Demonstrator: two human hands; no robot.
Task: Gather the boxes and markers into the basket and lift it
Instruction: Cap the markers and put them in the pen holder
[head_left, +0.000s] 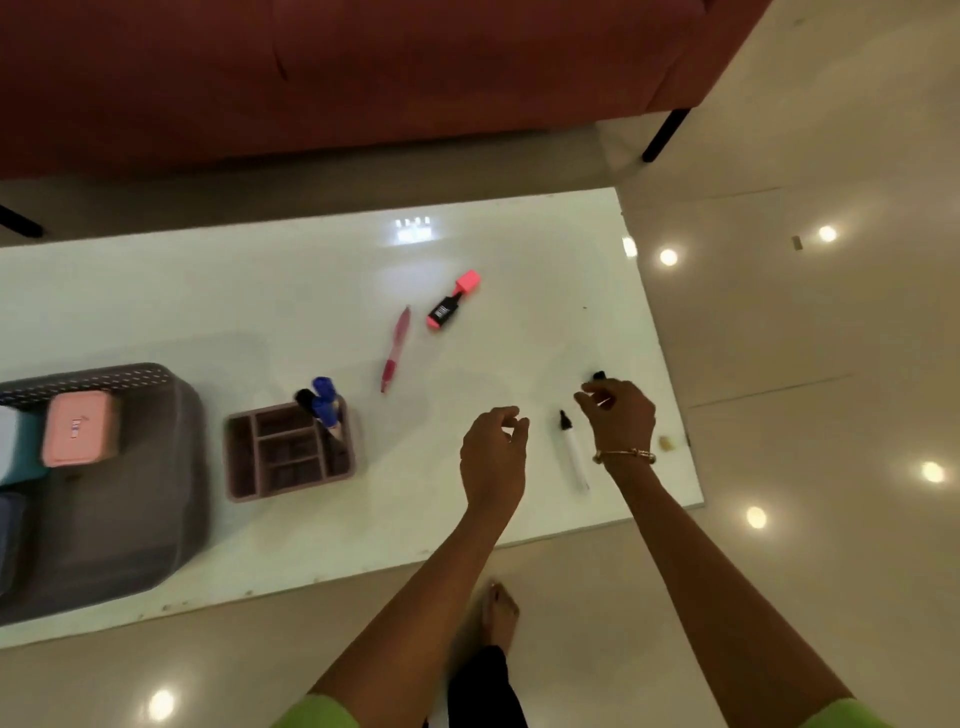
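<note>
The grey basket (130, 519) stands at the table's left end with a pink box (80, 435) and a teal box (23, 441) inside it. A pink organiser (291, 452) beside it holds a blue marker (326, 400) and a black marker (306, 401). A pink pen (396, 347) and a pink highlighter (453, 300) lie mid-table. A white marker with a black cap (573, 451) lies between my hands. My left hand (493, 457) hovers with loosely curled fingers and holds nothing. My right hand (621, 415) curls round a black marker (599, 375), of which only the tip shows.
The white table (208, 312) ends just right of my right hand. A dark red sofa (363, 67) runs behind it on black legs. A small scrap (665, 442) lies at the right edge. My foot (500, 613) stands on the glossy floor below the front edge.
</note>
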